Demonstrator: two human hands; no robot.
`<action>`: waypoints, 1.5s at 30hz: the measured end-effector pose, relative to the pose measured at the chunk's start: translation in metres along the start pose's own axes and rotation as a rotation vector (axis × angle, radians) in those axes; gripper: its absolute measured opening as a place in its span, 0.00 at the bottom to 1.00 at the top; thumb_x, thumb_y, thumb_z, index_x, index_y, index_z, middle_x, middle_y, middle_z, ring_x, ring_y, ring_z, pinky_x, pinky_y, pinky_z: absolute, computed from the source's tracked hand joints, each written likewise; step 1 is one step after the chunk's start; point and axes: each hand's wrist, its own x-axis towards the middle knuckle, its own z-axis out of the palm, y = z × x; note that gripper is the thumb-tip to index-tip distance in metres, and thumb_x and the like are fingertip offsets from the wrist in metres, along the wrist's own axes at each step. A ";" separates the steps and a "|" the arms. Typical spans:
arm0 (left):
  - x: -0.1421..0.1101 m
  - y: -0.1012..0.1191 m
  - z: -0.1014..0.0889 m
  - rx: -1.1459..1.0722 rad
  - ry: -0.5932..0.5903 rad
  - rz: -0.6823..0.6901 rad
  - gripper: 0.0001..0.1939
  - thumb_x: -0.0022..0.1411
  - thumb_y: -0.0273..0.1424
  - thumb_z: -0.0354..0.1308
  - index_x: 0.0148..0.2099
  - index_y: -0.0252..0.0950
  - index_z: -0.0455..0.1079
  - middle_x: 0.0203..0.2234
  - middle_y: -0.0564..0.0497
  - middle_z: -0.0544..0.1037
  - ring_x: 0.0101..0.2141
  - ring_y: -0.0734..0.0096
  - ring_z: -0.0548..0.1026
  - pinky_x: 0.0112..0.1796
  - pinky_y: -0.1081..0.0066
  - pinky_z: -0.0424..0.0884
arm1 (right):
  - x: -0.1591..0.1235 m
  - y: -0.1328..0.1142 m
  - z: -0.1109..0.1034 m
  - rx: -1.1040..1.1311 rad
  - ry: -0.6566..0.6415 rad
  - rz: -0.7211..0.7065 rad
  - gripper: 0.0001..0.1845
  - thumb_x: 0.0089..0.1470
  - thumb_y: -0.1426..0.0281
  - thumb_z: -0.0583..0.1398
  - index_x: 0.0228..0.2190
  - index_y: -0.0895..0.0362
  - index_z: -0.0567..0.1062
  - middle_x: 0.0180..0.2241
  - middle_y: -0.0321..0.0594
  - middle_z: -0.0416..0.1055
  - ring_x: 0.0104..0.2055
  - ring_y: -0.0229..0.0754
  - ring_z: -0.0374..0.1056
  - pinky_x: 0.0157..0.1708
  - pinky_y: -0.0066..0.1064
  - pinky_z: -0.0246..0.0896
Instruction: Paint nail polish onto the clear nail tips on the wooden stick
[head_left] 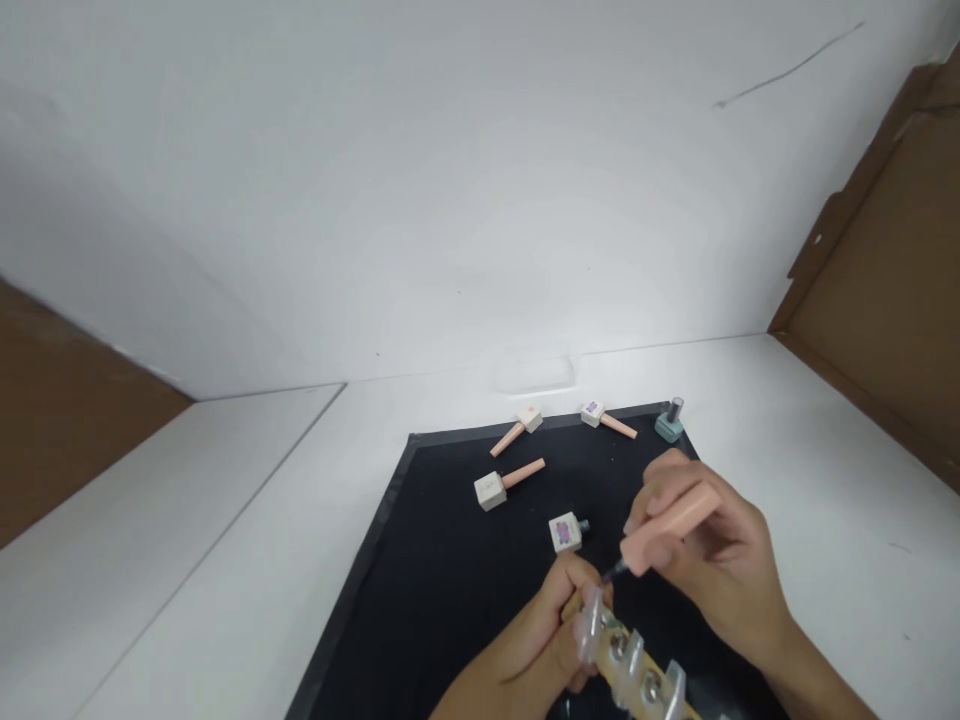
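My left hand is closed around the end of a yellowish nail tip stand, which carries several clear false nails on round metal mounts. Between the fingers of my right hand is a nail polish brush with a peach cap. Its dark tip points down at the nail nearest my left hand; whether it touches, I cannot tell. Just beyond my left fingers lies an uncapped white polish bottle with a purple mark, its dark neck facing right.
Three white bottles with peach caps lie on the black mat: one at left, another behind it, a third at the back. A teal bottle stands at the mat's far right corner. White walls and brown cardboard surround it.
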 end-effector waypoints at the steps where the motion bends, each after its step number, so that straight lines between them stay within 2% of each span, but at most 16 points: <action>1: 0.000 0.000 0.000 -0.006 -0.002 -0.008 0.20 0.62 0.52 0.50 0.36 0.40 0.54 0.25 0.58 0.57 0.24 0.79 0.53 0.25 0.76 0.52 | 0.000 0.000 0.000 0.011 -0.034 -0.008 0.12 0.54 0.61 0.65 0.25 0.53 0.73 0.22 0.35 0.72 0.27 0.39 0.67 0.26 0.30 0.64; 3: 0.000 0.000 0.001 -0.039 -0.001 -0.027 0.21 0.61 0.52 0.51 0.36 0.40 0.54 0.25 0.58 0.56 0.24 0.79 0.52 0.25 0.77 0.50 | 0.001 -0.001 0.000 -0.001 -0.072 -0.003 0.12 0.54 0.60 0.65 0.24 0.53 0.73 0.22 0.35 0.72 0.28 0.40 0.67 0.26 0.30 0.65; 7: 0.000 -0.002 0.001 -0.165 0.006 -0.060 0.22 0.60 0.53 0.53 0.35 0.40 0.53 0.27 0.57 0.57 0.23 0.81 0.50 0.23 0.77 0.46 | 0.000 -0.002 0.001 0.015 0.023 0.021 0.13 0.55 0.60 0.64 0.24 0.53 0.72 0.22 0.35 0.72 0.26 0.39 0.67 0.25 0.29 0.64; 10: -0.001 -0.002 0.001 -0.215 -0.023 -0.079 0.22 0.59 0.52 0.55 0.34 0.40 0.52 0.25 0.59 0.57 0.22 0.81 0.49 0.23 0.77 0.44 | -0.001 -0.003 0.001 0.045 -0.064 0.011 0.14 0.54 0.58 0.64 0.24 0.53 0.72 0.21 0.35 0.72 0.27 0.40 0.68 0.25 0.30 0.65; 14: -0.002 -0.001 0.001 -0.253 -0.022 -0.077 0.22 0.59 0.52 0.55 0.34 0.39 0.53 0.26 0.58 0.58 0.22 0.82 0.49 0.22 0.78 0.45 | -0.001 -0.004 0.003 0.008 0.015 0.022 0.13 0.55 0.60 0.64 0.24 0.53 0.72 0.23 0.36 0.72 0.27 0.39 0.68 0.25 0.30 0.65; 18: -0.002 0.003 0.001 -0.266 -0.041 -0.072 0.22 0.59 0.51 0.56 0.34 0.40 0.53 0.23 0.59 0.57 0.21 0.82 0.50 0.22 0.79 0.45 | 0.001 -0.006 0.004 0.032 -0.084 -0.040 0.14 0.54 0.56 0.63 0.26 0.52 0.73 0.21 0.36 0.73 0.26 0.40 0.66 0.24 0.29 0.64; 23: -0.001 0.000 -0.001 -0.315 -0.032 -0.094 0.24 0.56 0.52 0.58 0.34 0.39 0.54 0.24 0.59 0.57 0.21 0.83 0.50 0.22 0.79 0.45 | 0.001 -0.005 0.005 0.018 -0.035 -0.040 0.11 0.55 0.58 0.63 0.28 0.51 0.73 0.23 0.36 0.73 0.27 0.40 0.67 0.25 0.29 0.65; 25: -0.002 -0.004 -0.002 -0.299 -0.018 -0.116 0.24 0.56 0.53 0.58 0.34 0.39 0.55 0.23 0.59 0.58 0.21 0.83 0.51 0.22 0.79 0.46 | 0.000 -0.004 0.005 0.018 -0.078 -0.068 0.13 0.55 0.57 0.63 0.28 0.52 0.72 0.22 0.36 0.73 0.26 0.40 0.66 0.25 0.29 0.64; 29: -0.004 -0.008 -0.004 -0.315 -0.033 -0.091 0.24 0.56 0.53 0.57 0.34 0.39 0.56 0.23 0.59 0.58 0.21 0.83 0.51 0.21 0.79 0.46 | 0.000 -0.004 0.005 0.004 -0.003 -0.031 0.12 0.55 0.58 0.63 0.28 0.51 0.72 0.22 0.35 0.72 0.27 0.39 0.66 0.25 0.28 0.64; 33: -0.002 -0.002 -0.002 -0.282 -0.030 -0.146 0.24 0.56 0.52 0.58 0.34 0.39 0.55 0.23 0.59 0.59 0.21 0.83 0.51 0.22 0.79 0.45 | -0.001 -0.005 0.004 -0.005 -0.066 -0.055 0.14 0.54 0.55 0.63 0.28 0.52 0.72 0.21 0.36 0.72 0.26 0.39 0.65 0.24 0.28 0.64; 36: 0.001 0.003 0.000 -0.257 -0.021 -0.173 0.25 0.55 0.54 0.58 0.33 0.39 0.55 0.23 0.59 0.60 0.21 0.83 0.51 0.22 0.79 0.45 | -0.001 -0.004 0.004 -0.048 -0.036 -0.062 0.14 0.56 0.57 0.62 0.26 0.52 0.72 0.21 0.35 0.72 0.26 0.39 0.65 0.24 0.28 0.63; 40: 0.004 0.008 0.001 -0.166 0.020 -0.226 0.27 0.52 0.57 0.57 0.35 0.39 0.55 0.22 0.60 0.60 0.21 0.82 0.52 0.23 0.79 0.48 | -0.001 -0.004 0.004 -0.066 -0.119 -0.144 0.15 0.57 0.55 0.60 0.27 0.52 0.71 0.20 0.34 0.73 0.23 0.38 0.63 0.24 0.29 0.62; 43: 0.003 0.012 0.002 -0.109 0.064 -0.270 0.28 0.52 0.58 0.56 0.34 0.38 0.56 0.22 0.60 0.60 0.21 0.82 0.54 0.24 0.79 0.50 | -0.001 -0.004 0.004 -0.104 -0.052 -0.118 0.12 0.58 0.58 0.60 0.28 0.52 0.71 0.21 0.35 0.73 0.26 0.39 0.64 0.25 0.30 0.63; 45: 0.003 0.013 0.003 -0.088 0.064 -0.279 0.28 0.52 0.58 0.56 0.34 0.38 0.56 0.23 0.59 0.62 0.22 0.82 0.55 0.25 0.79 0.51 | -0.001 -0.005 0.003 -0.083 -0.079 -0.144 0.12 0.58 0.58 0.60 0.28 0.52 0.71 0.20 0.35 0.73 0.25 0.39 0.64 0.25 0.30 0.63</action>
